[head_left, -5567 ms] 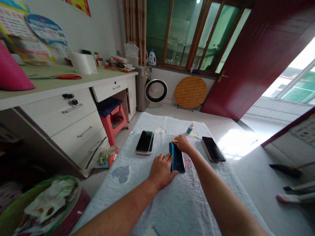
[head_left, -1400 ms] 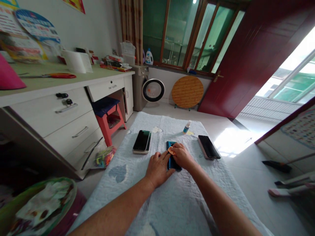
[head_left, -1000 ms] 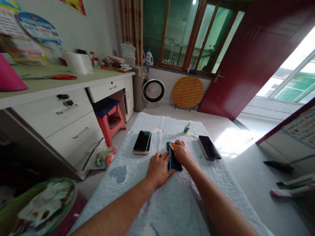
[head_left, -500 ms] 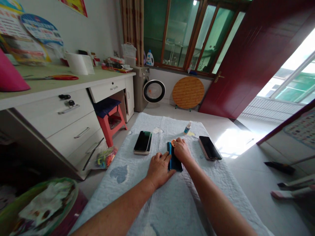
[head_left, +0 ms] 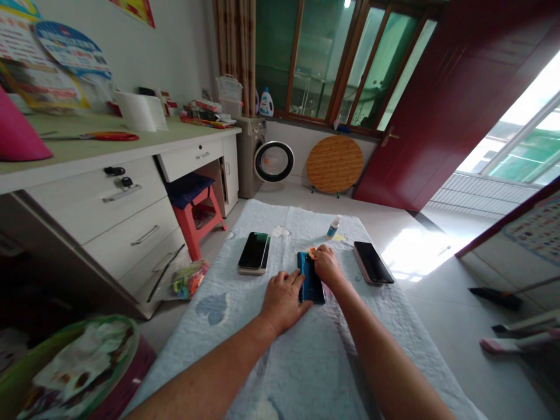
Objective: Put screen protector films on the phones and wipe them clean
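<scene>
A blue smartphone (head_left: 311,287) lies back side up on the cloth-covered table, its glossy back showing. My left hand (head_left: 282,298) rests against its left edge, fingers on the side and thumb along the bottom corner, bracing it. Pinched in my right hand (head_left: 327,265) is a small orange wiping cloth (head_left: 311,252), pressed to the top end of the phone by the camera area. To the left sit stacked phones (head_left: 254,252), the upper one dark-screened. Another dark-screened phone (head_left: 373,262) lies at the right. A small spray bottle (head_left: 333,227) stands upright behind my right hand.
A pale blue quilted cloth (head_left: 245,326) covers the table. Left of it are a desk (head_left: 126,204) with drawers, a red stool (head_left: 199,219) and a waste bin (head_left: 131,361). Further back stand a washing machine (head_left: 249,157) with its door open and a round wooden board (head_left: 335,165).
My right hand has shifted slightly right with the orange cloth along the phone's top end, uncovering more of its back. My left hand and the phone have stayed put.
</scene>
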A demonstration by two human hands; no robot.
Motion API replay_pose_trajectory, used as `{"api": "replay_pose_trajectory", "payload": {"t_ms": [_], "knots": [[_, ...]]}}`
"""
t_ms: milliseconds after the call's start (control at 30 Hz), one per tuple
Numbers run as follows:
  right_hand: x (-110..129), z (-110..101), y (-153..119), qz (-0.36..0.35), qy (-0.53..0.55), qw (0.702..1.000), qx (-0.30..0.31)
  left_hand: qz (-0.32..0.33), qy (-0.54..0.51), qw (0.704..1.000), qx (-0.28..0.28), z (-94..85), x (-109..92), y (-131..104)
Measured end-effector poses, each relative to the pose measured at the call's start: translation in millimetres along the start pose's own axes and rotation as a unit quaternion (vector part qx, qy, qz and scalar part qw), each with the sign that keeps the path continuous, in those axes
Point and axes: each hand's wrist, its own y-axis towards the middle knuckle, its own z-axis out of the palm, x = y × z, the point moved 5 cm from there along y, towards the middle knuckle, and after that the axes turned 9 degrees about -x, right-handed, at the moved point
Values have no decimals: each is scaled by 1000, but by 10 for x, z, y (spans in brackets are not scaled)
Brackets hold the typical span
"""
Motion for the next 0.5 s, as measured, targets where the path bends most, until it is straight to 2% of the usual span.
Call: {"api": "replay_pose_trajectory", "payload": {"t_ms": [133, 367, 500], "knots": [[-23, -17, -77, -8, 10, 1000, -19, 1, -2, 1000, -3, -2, -3, 2], [175, -113, -195, -82, 19, 996, -25, 1, -1, 1000, -2, 4, 1, -4], [251, -145, -199, -98, 30, 995, -15, -10, -8, 1000, -3, 27, 20, -2]]}}
